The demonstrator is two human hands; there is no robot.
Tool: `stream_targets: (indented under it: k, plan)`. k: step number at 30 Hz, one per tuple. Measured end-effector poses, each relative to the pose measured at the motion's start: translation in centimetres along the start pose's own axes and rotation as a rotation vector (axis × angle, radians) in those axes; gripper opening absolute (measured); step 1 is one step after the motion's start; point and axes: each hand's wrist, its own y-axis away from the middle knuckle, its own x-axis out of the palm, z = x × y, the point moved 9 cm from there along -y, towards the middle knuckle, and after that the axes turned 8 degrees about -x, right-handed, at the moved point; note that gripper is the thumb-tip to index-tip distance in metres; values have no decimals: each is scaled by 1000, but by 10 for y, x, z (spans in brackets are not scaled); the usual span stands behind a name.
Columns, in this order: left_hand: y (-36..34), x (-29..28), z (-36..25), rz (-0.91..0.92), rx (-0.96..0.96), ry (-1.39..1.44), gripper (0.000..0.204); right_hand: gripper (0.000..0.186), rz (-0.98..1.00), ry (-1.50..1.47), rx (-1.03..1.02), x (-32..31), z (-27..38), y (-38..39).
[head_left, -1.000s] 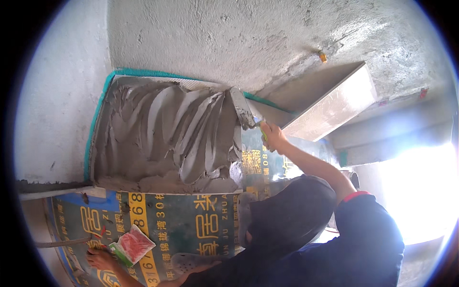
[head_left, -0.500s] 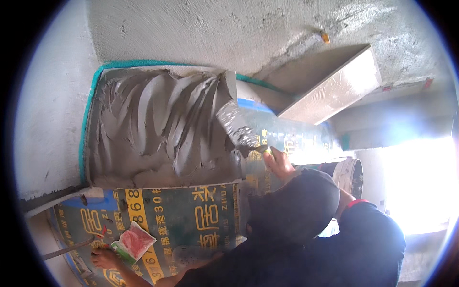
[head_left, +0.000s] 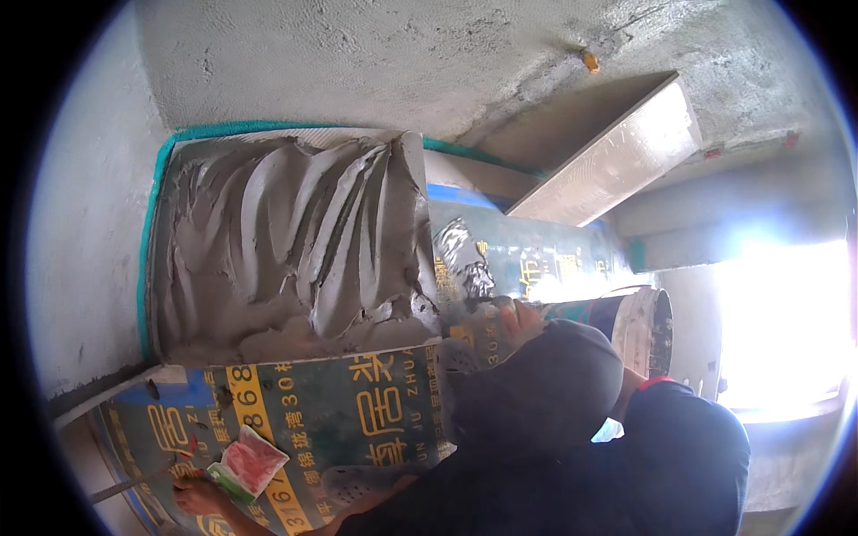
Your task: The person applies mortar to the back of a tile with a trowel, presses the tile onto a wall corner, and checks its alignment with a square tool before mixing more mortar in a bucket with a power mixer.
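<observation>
Neither my left hand nor my right hand is in view. A co-worker in a dark cap (head_left: 545, 380) and dark shirt (head_left: 572, 473) is bent over in front of me. That person's right hand (head_left: 520, 322) grips a mortar-smeared trowel (head_left: 463, 255), apart from the mortar. To its left, wet grey mortar (head_left: 286, 241) lies in thick curved ridges over a rectangular slab, smoother along the near side. The co-worker's left hand (head_left: 201, 496) is low at the left, beside a red and green packet (head_left: 255, 460); whether it holds anything, I cannot tell.
A dark green printed protective sheet (head_left: 335, 411) lies under the slab. A pale tile (head_left: 617, 156) leans against the rough concrete wall (head_left: 331, 62). Right of the cap is a bucket (head_left: 657, 330). A teal strip (head_left: 150, 232) edges the mortar. Strong light enters through an opening (head_left: 786, 322).
The co-worker's trowel has come off the mortar's right edge and moved right, over the sheet. The view has shifted slightly. The left hand stays beside the packet.
</observation>
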Motion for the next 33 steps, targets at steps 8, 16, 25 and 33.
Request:
stream_targets:
  k: [8,16,25,33]
  plan:
    - [0,19,-1,10,-50,58,37,40,288,-36,-51,17,-19,-69]
    - [-4,-12,-10,51,-13,46,32,55,-10,-68,117,-11,-48,-184]
    - [-5,-6,0,71,-61,47,26,50,171,-601,450,-48,-3,-156]
    - [-2,10,11,144,-219,177,25,36,313,-1136,560,-48,64,-201]
